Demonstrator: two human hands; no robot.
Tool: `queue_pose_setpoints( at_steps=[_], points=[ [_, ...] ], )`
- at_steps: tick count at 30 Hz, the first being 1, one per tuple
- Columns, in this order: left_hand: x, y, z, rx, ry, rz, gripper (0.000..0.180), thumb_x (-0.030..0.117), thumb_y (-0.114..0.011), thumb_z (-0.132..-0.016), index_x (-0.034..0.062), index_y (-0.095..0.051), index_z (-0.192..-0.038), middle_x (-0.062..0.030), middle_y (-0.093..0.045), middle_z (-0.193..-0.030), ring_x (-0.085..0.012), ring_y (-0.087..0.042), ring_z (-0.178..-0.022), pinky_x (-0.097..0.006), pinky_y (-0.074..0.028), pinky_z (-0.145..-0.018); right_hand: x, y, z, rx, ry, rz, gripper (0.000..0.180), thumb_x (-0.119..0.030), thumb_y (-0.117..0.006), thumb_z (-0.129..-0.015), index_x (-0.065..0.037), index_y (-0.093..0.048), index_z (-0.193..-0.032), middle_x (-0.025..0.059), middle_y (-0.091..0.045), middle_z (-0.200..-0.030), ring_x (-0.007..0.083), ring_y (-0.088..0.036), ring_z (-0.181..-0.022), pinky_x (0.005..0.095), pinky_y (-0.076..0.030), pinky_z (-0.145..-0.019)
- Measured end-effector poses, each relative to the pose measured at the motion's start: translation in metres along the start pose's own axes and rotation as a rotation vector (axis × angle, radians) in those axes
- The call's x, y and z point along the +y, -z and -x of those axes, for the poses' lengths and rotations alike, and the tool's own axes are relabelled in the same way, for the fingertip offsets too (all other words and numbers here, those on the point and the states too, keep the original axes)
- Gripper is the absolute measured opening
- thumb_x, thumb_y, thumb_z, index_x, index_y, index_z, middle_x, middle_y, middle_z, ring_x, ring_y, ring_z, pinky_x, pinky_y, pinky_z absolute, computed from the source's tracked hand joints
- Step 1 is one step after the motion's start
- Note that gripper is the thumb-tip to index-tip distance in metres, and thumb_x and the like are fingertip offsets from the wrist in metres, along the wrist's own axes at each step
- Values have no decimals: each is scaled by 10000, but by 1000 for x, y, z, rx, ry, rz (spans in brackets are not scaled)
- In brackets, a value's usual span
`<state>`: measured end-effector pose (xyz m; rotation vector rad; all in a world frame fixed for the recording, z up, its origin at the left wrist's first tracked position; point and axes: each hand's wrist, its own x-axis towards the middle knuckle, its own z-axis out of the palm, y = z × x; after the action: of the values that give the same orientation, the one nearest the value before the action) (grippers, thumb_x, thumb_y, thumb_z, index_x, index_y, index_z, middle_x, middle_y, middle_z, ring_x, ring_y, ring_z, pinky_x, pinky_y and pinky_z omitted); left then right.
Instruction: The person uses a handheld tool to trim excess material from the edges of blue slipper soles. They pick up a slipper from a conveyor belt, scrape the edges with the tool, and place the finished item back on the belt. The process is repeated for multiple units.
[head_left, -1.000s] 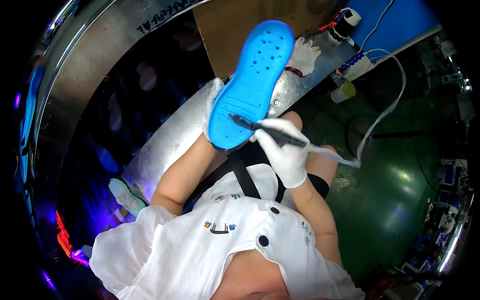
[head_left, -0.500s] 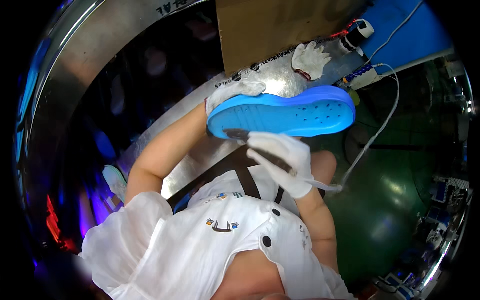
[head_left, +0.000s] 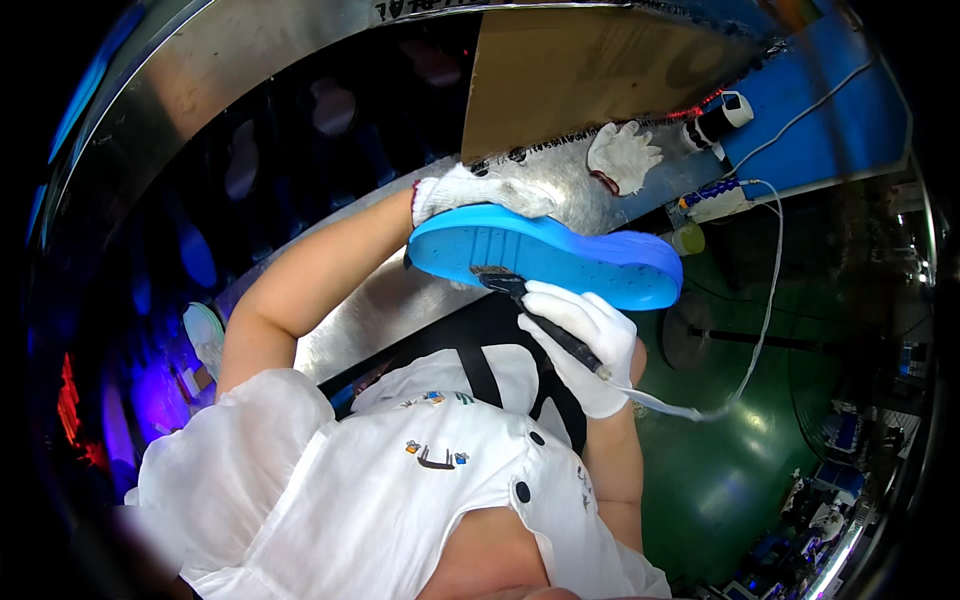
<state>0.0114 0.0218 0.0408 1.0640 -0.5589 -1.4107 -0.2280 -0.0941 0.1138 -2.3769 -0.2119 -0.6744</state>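
A bright blue shoe sole (head_left: 560, 258) is tilted in front of me, its hollow inner face with ridges and small holes turned toward me. My left hand (head_left: 485, 196), in a white knit glove, grips it along the far edge at its left end; most of those fingers are hidden behind it. My right hand (head_left: 580, 345), in a smooth white glove, is closed round the black handle of a brush (head_left: 545, 325). The bristles touch or nearly touch the sole's inner face, left of its middle. A pale tube or cord (head_left: 670, 408) trails from the handle's rear end.
Beyond the sole stands a cardboard sheet (head_left: 600, 75) on a metal ledge (head_left: 555, 160), with a loose white glove (head_left: 622, 158) beside it. At left, dark shelving or a conveyor carries several soles (head_left: 242, 160). A blue surface (head_left: 840, 110) and a black-and-white device (head_left: 718, 118) sit far right.
The brush has moved from the sole's near rim onto its inner face. The sole has tipped, its right end lower. The whole view has shifted slightly.
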Motion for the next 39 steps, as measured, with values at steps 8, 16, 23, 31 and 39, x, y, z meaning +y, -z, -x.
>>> queue_pose_setpoints(
  at_steps=[8, 16, 23, 31, 39],
  points=[
    [6, 5, 7, -18, -10, -3, 549, 420, -510, -979, -14, -562, -1310, -236, -638, -1183, -338, -660, -1059, -422, -553, -925, 5, 12, 0, 32, -15, -64, 330, 2, -808, -693, -37, -721, -1008, 144, -728, -1035, 274, -645, -678, 333, -499, -585],
    [16, 18, 11, -26, -25, 1, 526, 409, -516, -980, -16, -588, -1283, -214, -660, -1148, -313, -674, -1032, -401, -559, -913, 7, 19, -6, 117, 25, 58, 226, -134, -766, -747, -133, -733, -970, 52, -734, -1056, 191, -579, -586, 295, -493, -517],
    [13, 23, 9, -58, -23, 34, 508, 399, -522, -980, -17, -610, -1259, -194, -679, -1117, -291, -686, -1009, -383, -564, -904, 4, 31, 3, 161, -6, 124, 281, -25, -803, -685, -93, -744, -951, 111, -742, -1009, 215, -610, -602, 296, -490, -547],
    [16, 26, 15, -62, -100, 109, 490, 380, -529, -970, -7, -617, -1257, -176, -672, -1137, -279, -681, -1022, -376, -557, -905, 6, 0, -22, 40, 168, -84, 310, -59, -826, -666, -78, -741, -964, 130, -738, -1016, 234, -591, -590, 311, -473, -537],
    [43, -32, 97, 70, -411, -72, 488, 350, -536, -942, 22, -593, -1298, -163, -618, -1249, -288, -644, -1103, -391, -529, -927, 1, 23, 18, 186, 54, -428, 313, -64, -826, -740, -13, -694, -1020, 198, -736, -996, 208, -622, -658, 291, -489, -601]
  ],
)
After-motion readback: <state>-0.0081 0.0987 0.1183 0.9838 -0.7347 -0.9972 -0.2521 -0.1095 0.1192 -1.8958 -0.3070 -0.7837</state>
